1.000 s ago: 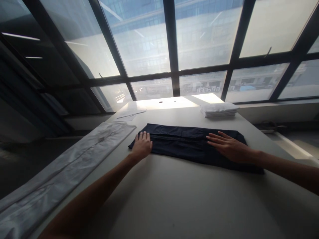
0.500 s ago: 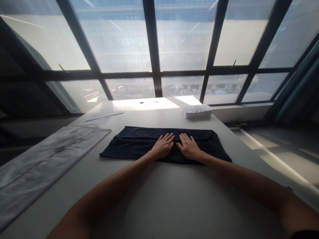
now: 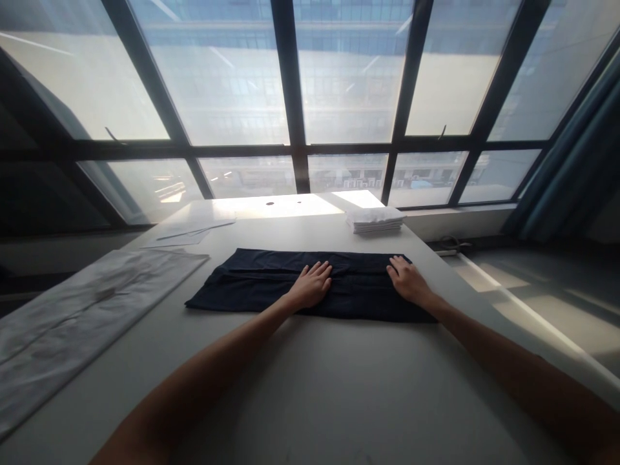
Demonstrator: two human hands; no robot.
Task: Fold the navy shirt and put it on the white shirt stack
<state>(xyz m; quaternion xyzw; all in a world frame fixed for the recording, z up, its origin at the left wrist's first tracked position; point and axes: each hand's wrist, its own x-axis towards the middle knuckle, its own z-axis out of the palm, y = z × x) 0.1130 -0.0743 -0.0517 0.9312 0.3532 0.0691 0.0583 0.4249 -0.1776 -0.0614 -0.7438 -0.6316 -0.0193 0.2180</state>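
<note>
A long, flat-folded piece of dark navy cloth (image 3: 261, 284) lies across the middle of the frame on a smooth white counter (image 3: 339, 387), with a lengthwise crease along its upper part. The left hand (image 3: 311, 284) rests palm down on the cloth at the centre of the frame, its grip unclosed and its fingers stretched out. The right hand (image 3: 407, 278) lies palm down on the cloth's end right of centre, its grip likewise loose, fingers extended and pinching nothing. A long white, wrinkled fabric piece (image 3: 97, 310) spreads over the lower left, with thin white sheets (image 3: 188, 234) above it. A neat stack of folded white fabric (image 3: 376, 224) sits right of upper centre, below dark-framed glass windows (image 3: 353, 71).
</note>
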